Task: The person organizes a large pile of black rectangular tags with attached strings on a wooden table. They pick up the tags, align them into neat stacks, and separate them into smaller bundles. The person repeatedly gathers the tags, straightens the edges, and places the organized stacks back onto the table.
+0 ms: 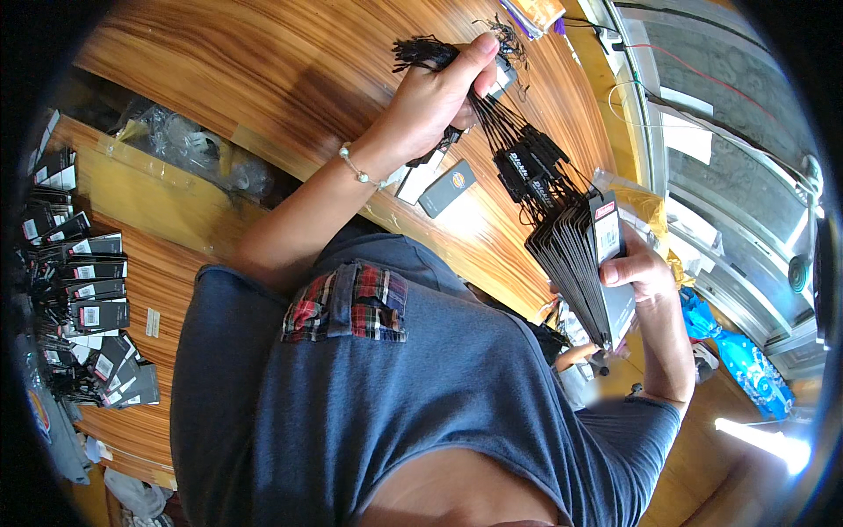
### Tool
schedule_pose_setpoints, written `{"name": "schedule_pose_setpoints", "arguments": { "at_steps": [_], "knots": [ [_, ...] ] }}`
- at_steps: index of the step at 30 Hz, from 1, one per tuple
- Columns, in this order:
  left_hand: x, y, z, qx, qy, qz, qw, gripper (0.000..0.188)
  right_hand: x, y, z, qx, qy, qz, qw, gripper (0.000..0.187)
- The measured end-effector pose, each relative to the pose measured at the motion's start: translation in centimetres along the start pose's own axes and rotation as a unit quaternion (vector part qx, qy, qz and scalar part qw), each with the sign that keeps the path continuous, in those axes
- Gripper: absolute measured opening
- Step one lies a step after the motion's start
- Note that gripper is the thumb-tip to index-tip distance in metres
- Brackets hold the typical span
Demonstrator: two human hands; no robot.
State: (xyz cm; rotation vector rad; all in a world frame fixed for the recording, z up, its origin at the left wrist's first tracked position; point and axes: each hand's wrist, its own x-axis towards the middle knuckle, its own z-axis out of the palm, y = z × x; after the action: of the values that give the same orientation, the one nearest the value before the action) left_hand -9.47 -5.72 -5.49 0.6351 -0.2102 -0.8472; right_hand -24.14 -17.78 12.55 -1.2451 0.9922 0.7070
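Across the upper middle, my left hand is closed around a bunch of black hang-tag strings, with loose string ends sticking out above the fist. The strings run down to the right to a thick fanned stack of black hang tags. My right hand grips the stack by its outer side, thumb on the front tag, which has a white label with a red band. Its other fingers are mostly hidden behind the stack. Below my left hand, a loose dark grey tag lies on the wood-grain table.
Many bundled black tags with white labels lie along the left side. Between the table sections is a gap holding clear plastic bags. A window frame with cables runs along the right, and a blue patterned bag sits below it.
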Motion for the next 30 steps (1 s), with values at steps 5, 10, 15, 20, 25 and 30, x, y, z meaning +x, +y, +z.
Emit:
{"name": "schedule_pose_setpoints", "arguments": {
  "at_steps": [5, 10, 15, 20, 25, 30],
  "knots": [
    [-0.5, 3.7, 1.4, 0.208, -0.034, 0.052, 0.976, 0.044, 1.4, 3.7, -1.4, 0.005, -0.051, -0.069, 0.996, 0.088],
    [1.8, 6.9, 3.4, 0.259, -0.2, 0.223, 0.918, 0.034, 6.7, 6.9, -2.2, 0.062, -0.124, -0.253, 0.957, 0.102],
    [0.9, 14.1, 9.8, 0.524, -0.211, 0.357, 0.744, 0.043, 10.9, 6.0, -0.8, 0.133, -0.237, -0.417, 0.867, 0.098],
    [0.9, 17.0, 15.6, 0.587, -0.145, 0.187, 0.774, 0.045, 11.9, 3.3, 1.0, 0.172, -0.296, -0.495, 0.799, 0.087],
    [0.5, 17.9, 18.9, 0.582, -0.177, 0.139, 0.781, 0.043, 11.0, 1.8, 1.4, 0.138, -0.238, -0.548, 0.79, 0.086],
    [0.2, 18.6, 21.9, 0.714, -0.186, 0.203, 0.643, 0.045, 10.4, 0.8, 1.0, 0.134, -0.182, -0.568, 0.791, 0.098]
  ]
}}
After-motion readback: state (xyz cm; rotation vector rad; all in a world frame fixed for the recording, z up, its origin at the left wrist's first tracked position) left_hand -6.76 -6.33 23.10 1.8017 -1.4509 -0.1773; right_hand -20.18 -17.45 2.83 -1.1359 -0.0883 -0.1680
